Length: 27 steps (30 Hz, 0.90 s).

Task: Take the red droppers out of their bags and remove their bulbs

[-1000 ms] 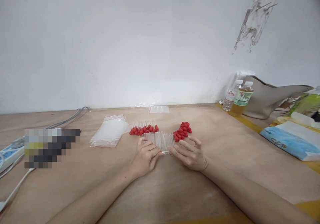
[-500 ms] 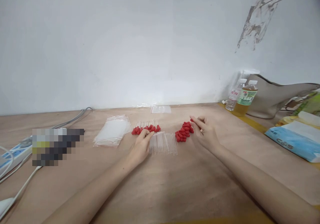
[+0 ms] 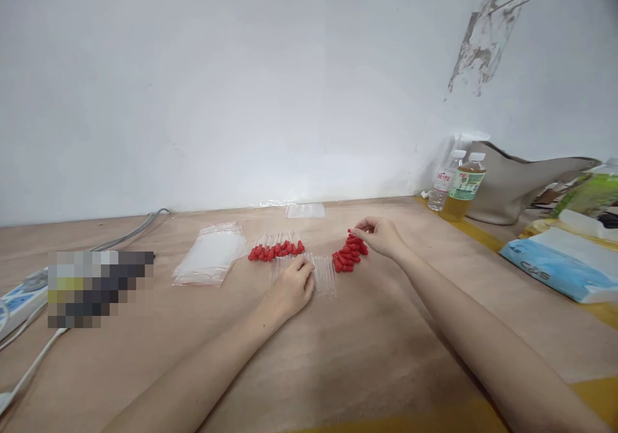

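On the brown table (image 3: 338, 356) lies a flat row of clear plastic tubes (image 3: 323, 272). My left hand (image 3: 292, 285) rests on the left part of that row with its fingers curled onto the tubes. To the right sits a pile of small red rubber bulbs (image 3: 346, 258). My right hand (image 3: 379, 235) is at the far end of that pile, fingers pinched together on a red bulb at the top. Behind the tubes lies a row of finished droppers with red bulbs (image 3: 276, 249).
A stack of clear zip bags (image 3: 210, 259) lies to the left, one more bag (image 3: 305, 210) by the wall. A power strip (image 3: 22, 298) and cables are at far left. Two bottles (image 3: 456, 185), a beige bag (image 3: 521, 182) and a blue tissue pack (image 3: 555, 269) stand right.
Both hands left the near edge of the tube row. My right hand moved out to the red bulb pile and pinched one; my left hand shifted onto the tubes' left part.
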{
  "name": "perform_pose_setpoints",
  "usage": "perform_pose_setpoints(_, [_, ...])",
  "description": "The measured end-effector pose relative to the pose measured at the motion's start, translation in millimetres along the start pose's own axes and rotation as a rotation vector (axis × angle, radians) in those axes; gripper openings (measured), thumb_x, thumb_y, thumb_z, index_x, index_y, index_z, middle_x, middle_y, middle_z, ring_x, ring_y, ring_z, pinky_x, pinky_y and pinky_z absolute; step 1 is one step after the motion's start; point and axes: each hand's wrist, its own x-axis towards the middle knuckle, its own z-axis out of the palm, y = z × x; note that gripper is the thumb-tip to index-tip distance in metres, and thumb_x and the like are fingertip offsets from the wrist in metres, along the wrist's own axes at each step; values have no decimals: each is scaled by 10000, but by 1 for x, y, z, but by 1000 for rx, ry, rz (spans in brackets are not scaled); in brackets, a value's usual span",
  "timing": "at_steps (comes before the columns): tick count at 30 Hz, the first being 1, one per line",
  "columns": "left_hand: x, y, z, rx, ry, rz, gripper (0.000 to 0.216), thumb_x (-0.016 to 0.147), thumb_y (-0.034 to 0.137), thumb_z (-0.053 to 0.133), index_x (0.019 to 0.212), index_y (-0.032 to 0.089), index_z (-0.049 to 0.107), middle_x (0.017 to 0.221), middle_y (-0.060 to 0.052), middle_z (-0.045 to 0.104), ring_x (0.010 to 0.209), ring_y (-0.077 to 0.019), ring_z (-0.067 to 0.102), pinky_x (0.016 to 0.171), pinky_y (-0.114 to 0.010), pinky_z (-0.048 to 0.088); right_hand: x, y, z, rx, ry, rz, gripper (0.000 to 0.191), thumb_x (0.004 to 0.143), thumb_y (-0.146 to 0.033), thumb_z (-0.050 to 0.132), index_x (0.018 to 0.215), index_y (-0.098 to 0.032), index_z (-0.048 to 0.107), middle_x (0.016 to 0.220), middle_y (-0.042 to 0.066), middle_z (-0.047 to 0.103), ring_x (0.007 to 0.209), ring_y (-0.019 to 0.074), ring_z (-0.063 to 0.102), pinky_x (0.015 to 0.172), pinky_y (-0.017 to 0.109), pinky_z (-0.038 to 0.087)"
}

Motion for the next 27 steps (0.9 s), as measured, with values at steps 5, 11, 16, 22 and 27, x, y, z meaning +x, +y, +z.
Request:
perform_pose_setpoints(5, [-3,5,2,-92,-21,5,155,803,146,406,874,156,543,878,-65,513,775,-153,540,712,-293,471,-1,2,5,-69,-41,-48,187,690,-351,536,679,-191,633,648,0,639,565,107,521,536,217,381])
perform_pose_setpoints(11, [-3,10,-2,-63,-45,10,196,814,239,440,958,159,546,898,-72,527,815,-173,523,732,-315,459,-3,0,6,-232,-61,-59,177,670,-366,549,663,-222,651,672,-11,643,589,114,529,539,221,357])
perform_pose_setpoints(16, [-10,-4,-18,72,26,27,209,803,292,471,933,171,579,897,-73,566,849,-205,501,767,-370,412,0,3,1,-222,-42,3,175,665,-356,536,682,-228,654,655,-9,638,561,116,522,528,227,360])
perform_pose_setpoints(22, [-39,-36,-41,143,101,18,170,798,258,484,899,190,603,869,-55,591,848,-200,503,763,-360,393,6,9,-6,-114,-15,46,203,673,-351,522,743,-207,647,728,5,652,623,125,542,573,231,394])
perform_pose_setpoints(27, [-46,-42,-42,81,160,-53,157,794,238,485,886,191,603,836,-44,584,847,-182,508,779,-341,408,2,-12,-5,-95,103,-7,210,696,-347,507,768,-204,642,747,7,653,602,121,528,587,245,383])
